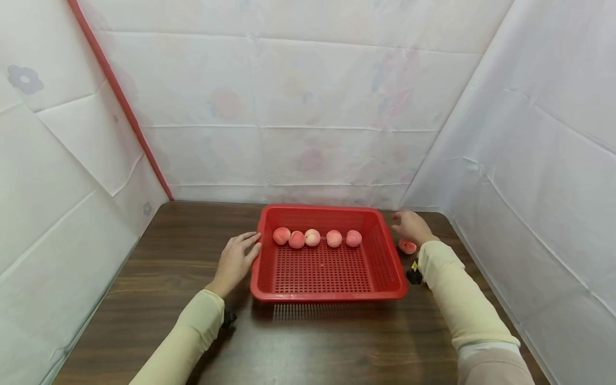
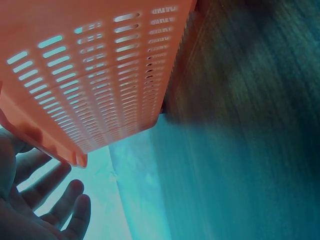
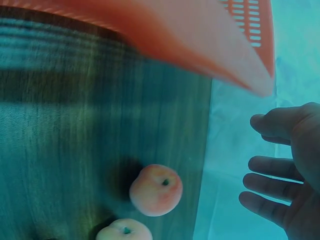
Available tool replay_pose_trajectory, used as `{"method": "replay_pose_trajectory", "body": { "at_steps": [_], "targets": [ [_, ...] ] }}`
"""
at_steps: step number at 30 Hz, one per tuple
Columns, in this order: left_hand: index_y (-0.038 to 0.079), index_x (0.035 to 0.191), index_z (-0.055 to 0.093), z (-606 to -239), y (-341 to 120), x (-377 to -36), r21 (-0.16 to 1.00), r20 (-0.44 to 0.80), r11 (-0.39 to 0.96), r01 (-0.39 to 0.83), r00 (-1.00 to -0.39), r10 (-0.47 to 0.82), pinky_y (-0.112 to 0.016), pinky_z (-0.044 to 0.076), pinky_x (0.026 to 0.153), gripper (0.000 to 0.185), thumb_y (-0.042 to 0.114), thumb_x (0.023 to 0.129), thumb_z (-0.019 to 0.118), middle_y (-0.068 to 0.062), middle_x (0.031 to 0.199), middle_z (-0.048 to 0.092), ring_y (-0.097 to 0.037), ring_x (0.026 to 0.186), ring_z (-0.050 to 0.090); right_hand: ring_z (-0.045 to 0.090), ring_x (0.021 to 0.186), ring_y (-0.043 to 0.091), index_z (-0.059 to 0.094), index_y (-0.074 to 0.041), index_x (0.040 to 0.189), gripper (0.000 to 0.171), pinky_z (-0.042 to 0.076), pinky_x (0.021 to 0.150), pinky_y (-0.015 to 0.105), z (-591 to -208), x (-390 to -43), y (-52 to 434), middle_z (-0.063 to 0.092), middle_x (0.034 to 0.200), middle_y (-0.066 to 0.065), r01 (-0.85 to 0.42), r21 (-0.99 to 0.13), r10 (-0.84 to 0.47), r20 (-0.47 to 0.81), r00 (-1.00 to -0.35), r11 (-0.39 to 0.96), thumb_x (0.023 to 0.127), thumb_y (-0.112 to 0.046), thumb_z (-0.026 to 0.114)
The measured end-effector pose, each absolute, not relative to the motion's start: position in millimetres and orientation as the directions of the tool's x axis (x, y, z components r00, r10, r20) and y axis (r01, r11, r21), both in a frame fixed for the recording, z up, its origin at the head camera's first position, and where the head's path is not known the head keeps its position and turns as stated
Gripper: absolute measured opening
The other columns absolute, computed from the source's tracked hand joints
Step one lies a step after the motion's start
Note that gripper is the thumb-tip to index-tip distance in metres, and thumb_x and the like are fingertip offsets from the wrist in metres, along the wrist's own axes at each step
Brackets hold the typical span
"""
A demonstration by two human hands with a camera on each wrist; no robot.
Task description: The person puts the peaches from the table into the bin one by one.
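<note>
A red slotted plastic basket point(image 1: 327, 295) stands on the dark wooden table point(image 1: 163, 267). Several peaches point(image 1: 313, 237) lie in a row along its far side. My left hand point(image 1: 238, 258) lies flat on the table with straight fingers at the basket's left rim. In the left wrist view its fingers point(image 2: 55, 200) are spread beside the basket wall point(image 2: 100, 75). My right hand point(image 1: 411, 227) hovers open by the basket's far right corner and holds nothing. A loose peach point(image 1: 407, 246) lies on the table just beside it. The right wrist view shows that peach point(image 3: 156, 190), a second peach point(image 3: 124, 231) and the open hand point(image 3: 290, 175).
White cloth walls point(image 1: 308, 117) close the table in at the back and on both sides. A red pole point(image 1: 120, 101) slants down to the back left corner. Bare wood runs in front of the basket and to its left.
</note>
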State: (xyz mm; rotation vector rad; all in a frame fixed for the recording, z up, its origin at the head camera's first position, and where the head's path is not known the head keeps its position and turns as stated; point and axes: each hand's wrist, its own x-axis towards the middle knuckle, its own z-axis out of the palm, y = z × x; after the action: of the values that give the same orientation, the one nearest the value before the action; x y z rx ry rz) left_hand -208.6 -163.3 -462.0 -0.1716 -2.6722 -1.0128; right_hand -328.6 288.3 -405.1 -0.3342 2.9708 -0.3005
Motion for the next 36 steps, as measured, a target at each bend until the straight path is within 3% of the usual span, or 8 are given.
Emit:
{"method": "replay_pose_trajectory", "body": {
  "at_steps": [11, 17, 29, 36],
  "targets": [
    [0.007, 0.131, 0.062, -463.3, -161.0, -209.2, 0.649, 0.276, 0.737, 0.188, -0.961, 0.003, -0.058, 0.041, 0.102, 0.038, 0.023, 0.096, 0.060, -0.017, 0.132, 0.061, -0.037, 0.122, 0.051, 0.053, 0.121, 0.044, 0.055, 0.007, 0.131, 0.043, 0.042, 0.103, 0.055, -422.5, -324.2, 302.2, 0.055, 0.130, 0.032, -0.134, -0.203, -0.176, -0.204, -0.963, 0.970, 0.094, -0.015, 0.059],
    [0.008, 0.132, 0.062, -463.1, -160.9, -208.1, 0.661, 0.250, 0.731, 0.166, -0.968, -0.005, -0.059, 0.040, 0.104, 0.040, 0.026, 0.097, 0.060, -0.016, 0.133, 0.060, -0.036, 0.124, 0.050, 0.059, 0.109, 0.039, 0.055, 0.010, 0.129, 0.043, 0.047, 0.096, 0.050, -433.4, -324.4, 307.1, 0.058, 0.126, 0.032, -0.143, -0.184, -0.180, -0.201, -0.963, 0.972, 0.092, -0.012, 0.058],
    [0.007, 0.131, 0.062, -461.2, -161.1, -207.0, 0.664, 0.246, 0.729, 0.166, -0.969, -0.003, -0.058, 0.041, 0.103, 0.039, 0.027, 0.097, 0.060, -0.016, 0.132, 0.061, -0.036, 0.123, 0.051, 0.053, 0.119, 0.048, 0.057, 0.008, 0.128, 0.045, 0.044, 0.100, 0.056, -448.8, -323.7, 312.1, 0.058, 0.127, 0.031, -0.107, -0.184, -0.149, -0.237, -0.960, 0.977, 0.088, -0.013, 0.059],
    [0.007, 0.131, 0.062, -461.1, -162.7, -207.0, 0.667, 0.244, 0.727, 0.163, -0.970, -0.007, -0.059, 0.041, 0.103, 0.040, 0.026, 0.097, 0.060, -0.016, 0.132, 0.060, -0.036, 0.123, 0.050, 0.047, 0.117, 0.059, 0.056, 0.007, 0.130, 0.047, 0.040, 0.097, 0.064, -454.6, -318.8, 314.8, 0.052, 0.128, 0.039, -0.080, -0.186, -0.117, -0.200, -0.973, 0.979, 0.089, -0.011, 0.044]
  ]
}}
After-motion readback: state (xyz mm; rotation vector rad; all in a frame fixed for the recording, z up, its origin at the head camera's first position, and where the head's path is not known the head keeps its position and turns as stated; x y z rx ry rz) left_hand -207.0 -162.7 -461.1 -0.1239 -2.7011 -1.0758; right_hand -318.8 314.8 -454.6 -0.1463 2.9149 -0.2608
